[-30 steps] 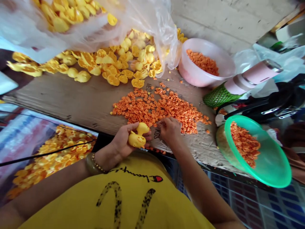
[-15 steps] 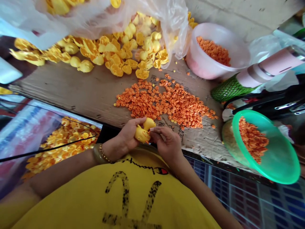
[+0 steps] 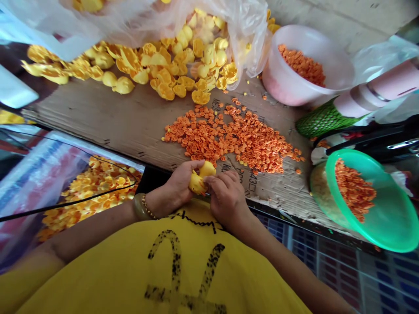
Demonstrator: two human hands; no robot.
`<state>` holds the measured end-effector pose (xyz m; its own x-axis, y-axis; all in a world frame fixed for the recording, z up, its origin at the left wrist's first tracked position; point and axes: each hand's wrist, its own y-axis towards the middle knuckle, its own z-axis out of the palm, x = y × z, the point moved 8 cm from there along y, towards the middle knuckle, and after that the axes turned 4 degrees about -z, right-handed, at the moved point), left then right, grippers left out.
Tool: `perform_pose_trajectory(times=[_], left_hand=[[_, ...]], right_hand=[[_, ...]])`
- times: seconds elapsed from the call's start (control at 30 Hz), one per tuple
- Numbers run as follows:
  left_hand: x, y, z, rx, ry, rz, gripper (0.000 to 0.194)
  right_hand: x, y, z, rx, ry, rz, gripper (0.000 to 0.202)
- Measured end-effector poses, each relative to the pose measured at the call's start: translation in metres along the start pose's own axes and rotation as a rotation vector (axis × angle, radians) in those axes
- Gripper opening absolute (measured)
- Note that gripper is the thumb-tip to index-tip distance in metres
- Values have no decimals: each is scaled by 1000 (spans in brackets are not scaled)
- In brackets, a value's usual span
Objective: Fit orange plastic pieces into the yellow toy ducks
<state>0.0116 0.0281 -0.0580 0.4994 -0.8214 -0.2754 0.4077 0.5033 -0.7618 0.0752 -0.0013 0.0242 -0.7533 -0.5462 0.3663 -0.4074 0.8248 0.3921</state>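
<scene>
My left hand [image 3: 178, 183] is closed around a yellow toy duck piece [image 3: 197, 183] with rounded lobes, held just past the table edge in front of my shirt. A speck of orange shows at its lower side. My right hand [image 3: 229, 194] has its fingertips pinched together against the right side of the duck piece. What lies between those fingertips, if anything, is hidden. Just beyond both hands, small orange pieces [image 3: 203, 135], shaped like little beaks, lie in a wide heap on the cardboard table top [image 3: 131, 117].
Hollow yellow duck parts [image 3: 160, 83] lie along the back beneath a clear plastic bag [image 3: 245, 30]. Rightward stand a whitish tub [image 3: 271, 78], a pink bottle [image 3: 389, 85] in green netting and a green bowl [image 3: 393, 222]. A striped sack [image 3: 42, 174] of yellow parts sits below left.
The view has shifted slightly, so the table's things sit a little further right. My right fingers have curled in closer against the duck piece, which has turned slightly in my left hand.
</scene>
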Motion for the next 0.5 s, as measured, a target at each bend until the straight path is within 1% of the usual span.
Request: perform_pose_trajectory(times=[0.07,0.13,0.2,0.23,0.3,0.33,0.37,0.4,0.43,0.5], left_hand=[[0,0,-2,-6,-2,-4,23],[0,0,-2,6,1,-12,22],[-3,-1,-1,24,9,-5,21],[-5,-1,0,36,15,6,22],[-9,-4,3,66,33,37,22],[-12,-5,4,76,47,60,23],[-14,-6,5,81,67,84,23],[-16,-8,5,76,91,118,22],[-18,-9,4,65,119,160,21],[-24,-13,3,26,172,261,16]], right_hand=[[0,-3,3,-1,57,-4,28],[-3,-4,2,-17,141,3,29],[-12,-4,-3,-15,275,68,26],[-20,-5,-6,-14,359,141,24],[-39,-9,-13,-49,509,353,21],[-46,-12,-16,-65,552,453,21],[-50,-15,-18,-56,567,521,25],[-49,-16,-17,-18,558,547,31],[-45,-15,-14,51,533,533,36],[-33,-12,-2,215,459,448,36]])
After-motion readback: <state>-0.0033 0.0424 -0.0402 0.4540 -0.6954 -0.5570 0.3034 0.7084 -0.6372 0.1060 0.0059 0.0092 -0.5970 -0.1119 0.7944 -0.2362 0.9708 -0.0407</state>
